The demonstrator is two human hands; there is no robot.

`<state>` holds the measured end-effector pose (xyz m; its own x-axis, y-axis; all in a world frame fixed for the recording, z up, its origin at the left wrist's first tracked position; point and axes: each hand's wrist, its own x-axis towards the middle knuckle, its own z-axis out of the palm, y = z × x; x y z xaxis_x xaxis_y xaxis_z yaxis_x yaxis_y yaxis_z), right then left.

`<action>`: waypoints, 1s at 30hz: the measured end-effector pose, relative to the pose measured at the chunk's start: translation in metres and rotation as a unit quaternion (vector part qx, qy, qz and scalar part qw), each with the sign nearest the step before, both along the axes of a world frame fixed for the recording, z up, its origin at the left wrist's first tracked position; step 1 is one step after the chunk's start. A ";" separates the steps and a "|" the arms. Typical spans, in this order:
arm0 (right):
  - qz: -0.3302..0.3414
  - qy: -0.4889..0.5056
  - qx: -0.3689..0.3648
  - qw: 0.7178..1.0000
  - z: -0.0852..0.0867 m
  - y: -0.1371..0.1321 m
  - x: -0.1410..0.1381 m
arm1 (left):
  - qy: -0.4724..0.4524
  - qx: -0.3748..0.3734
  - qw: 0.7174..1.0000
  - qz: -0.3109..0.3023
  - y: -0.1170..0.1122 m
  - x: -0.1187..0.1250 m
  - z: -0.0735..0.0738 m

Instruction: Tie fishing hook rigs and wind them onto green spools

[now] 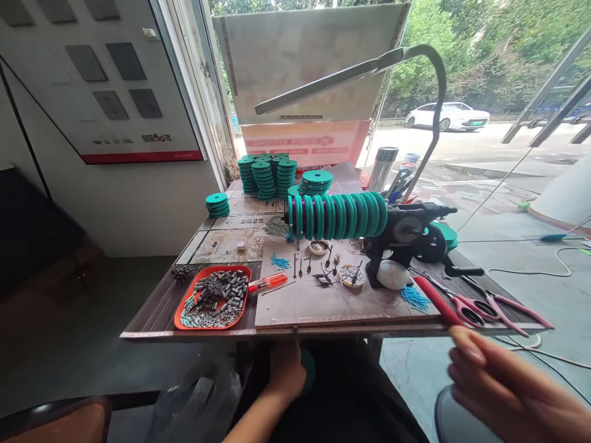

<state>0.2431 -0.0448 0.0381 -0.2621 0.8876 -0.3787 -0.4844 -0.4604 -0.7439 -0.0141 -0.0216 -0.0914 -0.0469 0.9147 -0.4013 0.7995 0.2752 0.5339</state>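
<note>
Below the table's front edge, my left hand (287,371) is closed over my lap, seen from the back. A green spool (309,371) shows at its right side, partly covered by the fingers, and appears to be gripped. At the lower right my right hand (503,375) is closed, thumb and forefinger pinched on the lower end of a red stick-shaped thing (438,301). Its upper end lies over the table's right part, near the pink-handled scissors (468,311). A dark hand-cranked winder (406,231) carries a row of green spools (341,215) on its shaft.
An orange tray (178,317) of dark cylinders and small metal parts stands front left. Beside it lies an orange-capped clear tube (268,282). Small bowls, swivels and blue sticks (415,298) lie mid-table. Stacked green spools (263,180) and a lamp arm (436,104) stand behind.
</note>
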 end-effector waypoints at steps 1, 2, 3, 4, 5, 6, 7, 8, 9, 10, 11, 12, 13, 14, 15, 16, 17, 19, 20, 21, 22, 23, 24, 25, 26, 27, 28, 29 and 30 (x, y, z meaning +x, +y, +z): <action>0.028 0.061 -0.019 0.998 -0.002 0.001 -0.011 | 0.007 0.005 1.000 -0.012 0.002 0.006 0.000; 0.051 0.111 -0.046 0.991 -0.004 0.002 -0.025 | 0.009 0.006 1.000 -0.022 0.002 0.009 0.001; 0.049 0.152 -0.068 0.985 -0.007 0.004 -0.040 | 0.005 0.003 0.999 -0.033 0.002 0.010 0.003; 0.048 0.189 -0.081 0.978 -0.010 0.007 -0.056 | -0.004 -0.004 0.999 -0.044 0.000 0.008 0.006; 0.052 0.214 -0.095 0.971 -0.013 0.010 -0.070 | -0.019 -0.013 0.998 -0.053 -0.003 0.004 0.011; 0.044 0.231 -0.107 0.966 -0.015 0.014 -0.082 | -0.038 -0.022 0.997 -0.060 -0.007 0.000 0.018; 0.038 0.243 -0.115 0.962 -0.018 0.016 -0.092 | -0.060 -0.028 0.996 -0.067 -0.013 -0.005 0.026; 0.031 0.251 -0.123 0.960 -0.020 0.019 -0.100 | -0.083 -0.032 0.993 -0.073 -0.021 -0.010 0.036; 0.023 0.256 -0.127 0.958 -0.022 0.020 -0.106 | -0.114 -0.038 0.990 -0.077 -0.028 -0.013 0.046; 0.019 0.261 -0.129 0.956 -0.023 0.021 -0.110 | -0.153 -0.045 0.984 -0.076 -0.036 -0.015 0.057; 0.018 0.266 -0.131 0.955 -0.025 0.021 -0.113 | -0.212 -0.049 0.973 -0.073 -0.043 -0.014 0.067; 0.020 0.269 -0.135 0.953 -0.026 0.020 -0.115 | -0.292 -0.041 0.954 -0.059 -0.048 -0.013 0.076; 0.020 0.271 -0.141 0.952 -0.027 0.019 -0.117 | -0.342 -0.021 0.938 -0.051 -0.052 -0.010 0.083; 0.017 0.269 -0.148 0.952 -0.028 0.017 -0.118 | -0.371 0.002 0.928 -0.040 -0.054 -0.006 0.087; 0.012 0.264 -0.154 0.952 -0.028 0.015 -0.119 | -0.379 0.022 0.925 -0.029 -0.055 -0.001 0.090; 0.005 0.256 -0.160 0.954 -0.029 0.013 -0.121 | -0.363 0.035 0.931 -0.020 -0.055 0.003 0.090; -0.004 0.247 -0.161 0.956 -0.029 0.012 -0.122 | -0.345 0.042 0.938 -0.009 -0.054 0.007 0.089; -0.011 0.234 -0.155 0.960 -0.031 0.010 -0.127 | -0.332 0.046 0.942 0.009 -0.052 0.014 0.083; -0.012 0.233 -0.149 0.961 -0.032 0.009 -0.130 | -0.333 0.051 0.942 0.013 -0.051 0.015 0.080; -0.012 0.234 -0.141 0.962 -0.034 0.009 -0.132 | -0.338 0.057 0.939 0.016 -0.051 0.016 0.078; -0.009 0.233 -0.129 0.964 -0.035 0.008 -0.133 | -0.346 0.062 0.936 0.017 -0.052 0.015 0.077; -0.003 0.226 -0.115 0.967 -0.036 0.008 -0.132 | -0.355 0.063 0.933 0.016 -0.052 0.013 0.077; 0.009 0.203 -0.092 0.975 -0.036 0.007 -0.128 | -0.358 0.062 0.931 0.017 -0.054 0.009 0.080; 0.030 0.154 -0.054 0.986 -0.036 0.006 -0.122 | -0.353 0.057 0.934 0.018 -0.055 0.004 0.084; 0.058 0.078 0.000 0.995 -0.034 0.005 -0.113 | -0.337 0.048 0.940 0.017 -0.057 -0.002 0.090; 0.086 -0.025 0.074 0.993 -0.030 0.004 -0.101 | -0.307 0.037 0.951 0.013 -0.059 -0.009 0.098; 0.116 -0.148 0.164 0.968 -0.026 0.004 -0.087 | -0.267 0.025 0.963 0.005 -0.061 -0.015 0.107; 0.132 -0.255 0.256 0.923 -0.019 0.003 -0.074 | -0.221 0.015 0.975 -0.014 -0.062 -0.020 0.116; 0.135 -0.323 0.330 0.877 -0.012 0.002 -0.062 | -0.181 0.009 0.983 -0.037 -0.063 -0.023 0.125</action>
